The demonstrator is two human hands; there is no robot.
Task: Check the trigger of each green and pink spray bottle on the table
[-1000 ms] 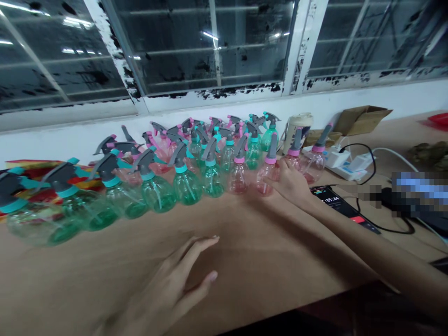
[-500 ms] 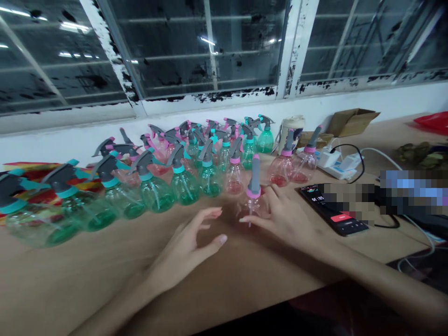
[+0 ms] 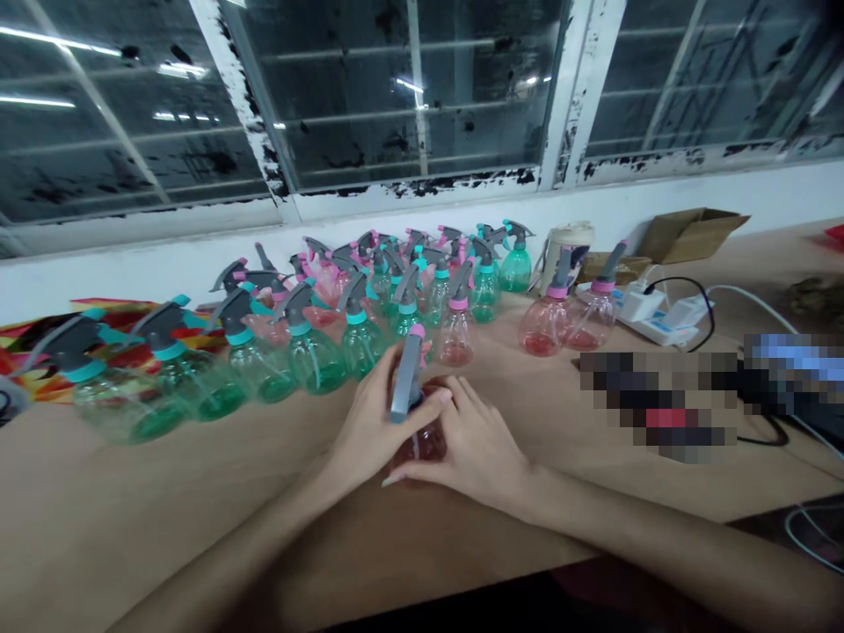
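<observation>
Both my hands are wrapped round one pink spray bottle [image 3: 408, 380] with a grey trigger head and pink nozzle, upright in front of me. My left hand [image 3: 369, 432] grips it at the neck just under the head, hiding the collar. My right hand [image 3: 484, 447] clasps the clear pink body, its thumb along the near side. Behind them stands another pink spray bottle [image 3: 456, 331] with a little liquid in it. To the left runs a row of green spray bottles [image 3: 320, 359] with turquoise collars.
Two pink spray bottles [image 3: 544, 327] stand to the right, before a white bucket [image 3: 568, 242]. A power strip [image 3: 659, 327] with plugged-in chargers and cables lies farther right, near an open cardboard box [image 3: 692, 236]. Colourful cloth or wrapping [image 3: 36, 352] lies far left. Windows line the back wall.
My left hand has come in from beside the bottle and closed round its neck. The bottle has shifted left and its head has turned. My right hand has stayed on the body.
</observation>
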